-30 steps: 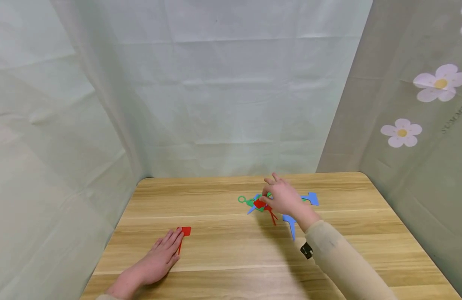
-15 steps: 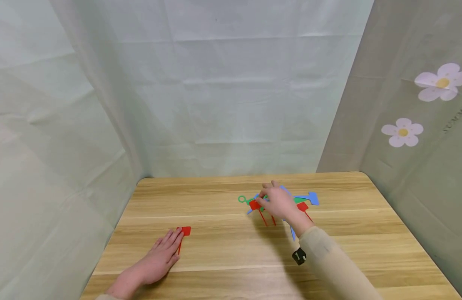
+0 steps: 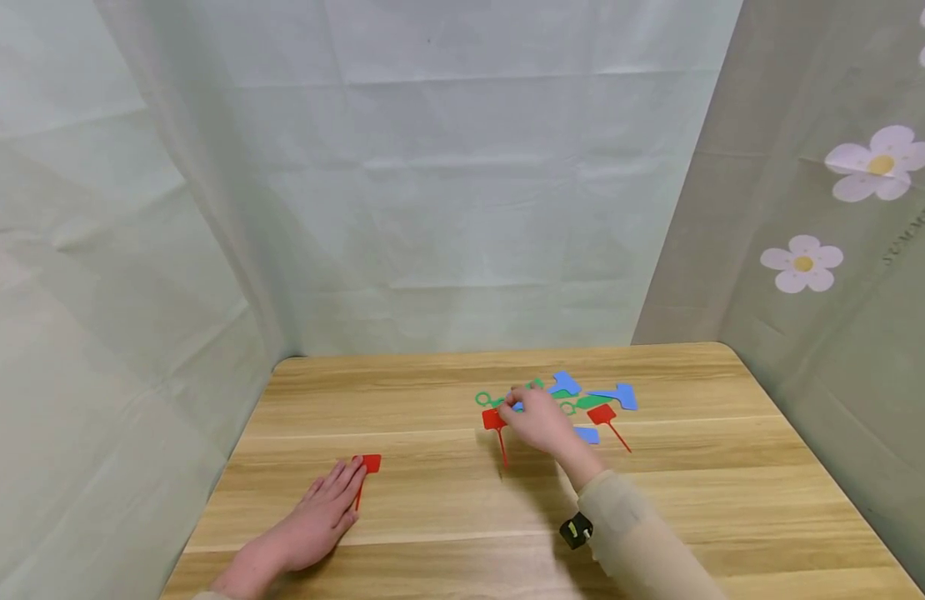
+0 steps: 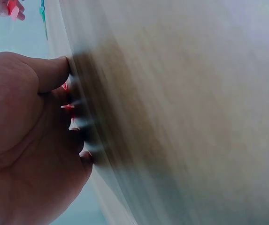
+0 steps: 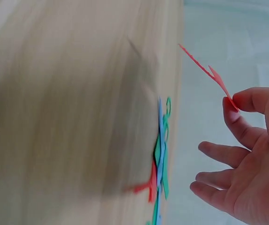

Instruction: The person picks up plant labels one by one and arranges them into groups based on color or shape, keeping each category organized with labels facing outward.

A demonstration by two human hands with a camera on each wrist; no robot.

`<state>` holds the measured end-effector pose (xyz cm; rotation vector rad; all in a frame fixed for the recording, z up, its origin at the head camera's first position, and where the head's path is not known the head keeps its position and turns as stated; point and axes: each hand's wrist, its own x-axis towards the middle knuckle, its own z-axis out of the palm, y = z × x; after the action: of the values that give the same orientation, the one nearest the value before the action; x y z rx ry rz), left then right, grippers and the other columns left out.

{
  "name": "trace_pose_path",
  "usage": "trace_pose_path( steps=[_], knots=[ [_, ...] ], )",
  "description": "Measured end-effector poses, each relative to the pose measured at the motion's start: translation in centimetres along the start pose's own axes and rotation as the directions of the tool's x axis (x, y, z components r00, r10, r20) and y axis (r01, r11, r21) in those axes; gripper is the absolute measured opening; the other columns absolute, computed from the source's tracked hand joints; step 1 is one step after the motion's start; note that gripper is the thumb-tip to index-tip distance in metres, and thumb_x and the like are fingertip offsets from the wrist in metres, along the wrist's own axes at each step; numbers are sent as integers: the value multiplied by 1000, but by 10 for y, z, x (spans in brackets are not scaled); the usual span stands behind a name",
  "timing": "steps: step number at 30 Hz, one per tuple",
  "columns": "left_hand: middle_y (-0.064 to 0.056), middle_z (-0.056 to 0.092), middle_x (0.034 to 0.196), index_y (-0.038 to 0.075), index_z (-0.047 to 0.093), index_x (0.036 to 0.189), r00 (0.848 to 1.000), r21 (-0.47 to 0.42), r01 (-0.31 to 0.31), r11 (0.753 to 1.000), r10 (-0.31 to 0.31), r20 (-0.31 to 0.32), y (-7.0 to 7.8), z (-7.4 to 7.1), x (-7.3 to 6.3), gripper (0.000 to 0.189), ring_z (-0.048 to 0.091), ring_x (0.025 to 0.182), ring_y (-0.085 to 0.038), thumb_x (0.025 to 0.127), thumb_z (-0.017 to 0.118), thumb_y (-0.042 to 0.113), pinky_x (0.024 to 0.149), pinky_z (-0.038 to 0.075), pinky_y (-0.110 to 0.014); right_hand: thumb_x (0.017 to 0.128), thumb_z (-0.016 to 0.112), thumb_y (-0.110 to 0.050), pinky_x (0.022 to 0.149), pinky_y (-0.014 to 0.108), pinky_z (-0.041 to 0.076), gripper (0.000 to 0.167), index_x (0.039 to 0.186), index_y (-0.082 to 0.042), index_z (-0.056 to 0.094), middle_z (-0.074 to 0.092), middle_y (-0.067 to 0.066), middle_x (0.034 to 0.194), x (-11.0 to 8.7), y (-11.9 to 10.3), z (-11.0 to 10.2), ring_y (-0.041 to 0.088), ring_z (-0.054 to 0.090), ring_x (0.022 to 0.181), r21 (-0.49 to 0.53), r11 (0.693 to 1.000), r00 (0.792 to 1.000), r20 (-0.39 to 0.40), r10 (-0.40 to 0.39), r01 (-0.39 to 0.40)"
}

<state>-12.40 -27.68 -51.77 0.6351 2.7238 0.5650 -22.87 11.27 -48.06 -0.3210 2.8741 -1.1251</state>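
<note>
Between thumb and index finger, my right hand (image 3: 536,421) pinches the corner of a red plastic tag (image 3: 494,419) with a thin stem. In the right wrist view this tag (image 5: 219,81) is held up off the table, its other fingers (image 5: 224,153) spread. At the left, my left hand (image 3: 323,517) lies with straight fingers over a second red tag (image 3: 372,463), covering part of it. Behind and beside my right hand lies a loose group: blue T-shaped plant labels (image 3: 625,397), green ringed tags (image 3: 594,402) and another red tag (image 3: 602,414). My right hand hides part of it.
A wooden table (image 3: 432,542) carries everything. Pale cloth hangs behind it (image 3: 470,208) and at both sides, with flowers printed on the right cloth (image 3: 803,263). A small black device (image 3: 576,530) sits at my right wrist.
My right hand has moved left and toward me with the pinched red tag, drawing it out from the group and uncovering labels behind it. The left hand has stayed put.
</note>
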Motion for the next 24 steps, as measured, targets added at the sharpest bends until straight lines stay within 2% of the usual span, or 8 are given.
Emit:
trace_pose_path(
  steps=[2,4,7,10,15,18,21,24],
  knots=[
    [-25,23,174,-6,31,165,1000,-3,-2,1000,2,0,0,0,0,64,17,159,-52,112,55,21,122,18,-74,102,64,-26,107,60,49,18,97,-16,78,59,22,152,-2,-2,5,55,35,151,35,999,1000,10,11,-12],
    [-25,23,174,-6,31,165,1000,-4,-8,1000,8,-4,-1,0,1,64,17,159,-52,112,55,21,122,18,-75,101,63,-25,91,50,53,18,97,-16,78,61,20,150,-3,-4,10,50,42,149,61,998,1000,22,18,-19],
    [-26,23,174,-7,31,165,1000,7,-15,1000,15,-13,-3,1,1,63,17,159,-52,112,55,20,122,18,-74,100,62,-23,69,38,45,19,99,-14,79,60,21,151,-3,-7,18,46,46,147,113,993,999,46,14,-19],
    [-26,23,173,-7,32,164,999,17,-23,1000,23,-23,-5,1,1,62,17,159,-52,112,55,19,122,18,-74,100,62,-21,64,34,42,20,102,-12,80,57,23,153,-3,-11,25,44,49,145,149,989,998,62,12,-21],
    [-26,23,173,-6,32,164,999,12,-26,1000,26,-31,-5,1,1,62,17,159,-52,112,55,18,122,19,-74,101,65,-23,71,35,46,20,103,-12,81,60,23,150,-4,-18,33,42,55,140,174,984,998,53,17,-26],
    [-25,23,173,-6,32,165,999,10,-23,1000,23,-31,-5,2,2,63,17,159,-51,112,56,18,122,19,-74,102,66,-23,79,38,49,18,102,-13,80,60,22,150,-2,-22,39,41,52,144,200,979,999,34,21,-27],
    [-25,23,174,-5,32,165,999,17,-18,1000,18,-30,-6,3,2,63,17,159,-51,112,56,19,122,20,-74,102,66,-22,100,48,51,17,100,-13,80,58,24,152,0,-25,44,46,41,151,248,969,1000,16,16,-20],
    [-24,23,174,-5,31,165,1000,22,-13,1000,14,-26,-7,3,3,64,18,159,-50,112,56,19,122,20,-74,101,66,-22,119,62,37,17,98,-13,80,55,27,153,1,-28,51,56,30,153,269,963,1000,-2,4,-3]
  ],
)
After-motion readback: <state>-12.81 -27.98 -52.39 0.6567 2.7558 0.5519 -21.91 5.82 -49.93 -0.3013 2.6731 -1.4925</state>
